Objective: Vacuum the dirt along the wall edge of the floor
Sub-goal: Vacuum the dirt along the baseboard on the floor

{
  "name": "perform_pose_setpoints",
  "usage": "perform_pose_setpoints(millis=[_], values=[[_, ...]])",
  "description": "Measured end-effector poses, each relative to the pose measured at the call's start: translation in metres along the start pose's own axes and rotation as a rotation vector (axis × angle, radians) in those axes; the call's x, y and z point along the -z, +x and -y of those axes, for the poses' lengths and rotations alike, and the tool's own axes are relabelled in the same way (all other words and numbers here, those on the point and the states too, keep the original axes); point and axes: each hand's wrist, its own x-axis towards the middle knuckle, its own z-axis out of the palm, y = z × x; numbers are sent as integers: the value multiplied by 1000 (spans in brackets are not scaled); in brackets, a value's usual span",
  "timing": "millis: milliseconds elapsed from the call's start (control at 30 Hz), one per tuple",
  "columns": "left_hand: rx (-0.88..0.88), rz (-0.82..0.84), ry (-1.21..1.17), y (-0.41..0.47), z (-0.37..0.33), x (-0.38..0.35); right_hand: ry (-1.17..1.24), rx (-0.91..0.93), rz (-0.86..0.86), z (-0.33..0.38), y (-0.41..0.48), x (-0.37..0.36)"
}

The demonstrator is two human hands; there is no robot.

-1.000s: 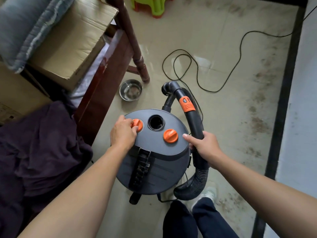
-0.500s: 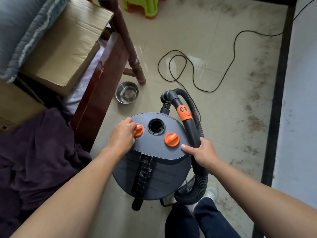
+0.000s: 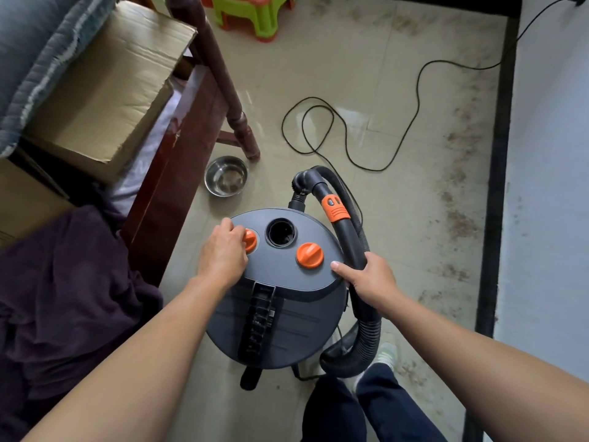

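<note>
Gripping the vacuum hose handle (image 3: 352,247) beside the canister vacuum (image 3: 280,301), the right hand (image 3: 369,277) stays clamped; the left hand (image 3: 223,253) still pinches its orange knob (image 3: 250,240); no legible writing.

I'm looking into a home, tiled floor (image 3: 366,52) grimy by the wall (image 3: 551,186), wooden bed frame (image 3: 178,173), cardboard box (image 3: 105,87), metal bowl (image 3: 226,176), plastic stool (image 3: 255,14), vacuum (image 3: 277,298).

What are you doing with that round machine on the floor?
A person is getting a vacuum cleaner ready. The left hand is on one orange knob on its lid, and the right hand grips the black hose handle. The power cord lies looped on the floor. The dirt along the wall edge on the right is not yet cleaned up.
</note>
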Motion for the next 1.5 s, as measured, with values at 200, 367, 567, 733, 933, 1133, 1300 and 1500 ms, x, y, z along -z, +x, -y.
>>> perform_pose_setpoints(millis=[200, 367, 567, 733, 933, 1133, 1300, 1500], values=[[11, -13, 48, -25, -31, 7, -124, 4, -92, 13, -13, 62], [-19, 170, -17, -44, -77, 36, -47, 22, -211, 45, -23, 141], [-118, 315, -63, -58, -150, 84, 232, 113, -435, 117, -45, 251], [-148, 352, -179, -44, -212, 125, 444, 202, -529, 188, -50, 337], [-171, 330, -236, 2, -278, 161, 813, 250, -496, 266, -17, 413], [-4, 289, -483, 85, -347, 175, 1095, 59, -279, 328, 106, 485], [224, 192, -629, 139, -397, 180, 1162, -62, -104, 362, 165, 545], [276, -91, -604, 198, -421, 240, 982, 25, -24, 401, 205, 605]])
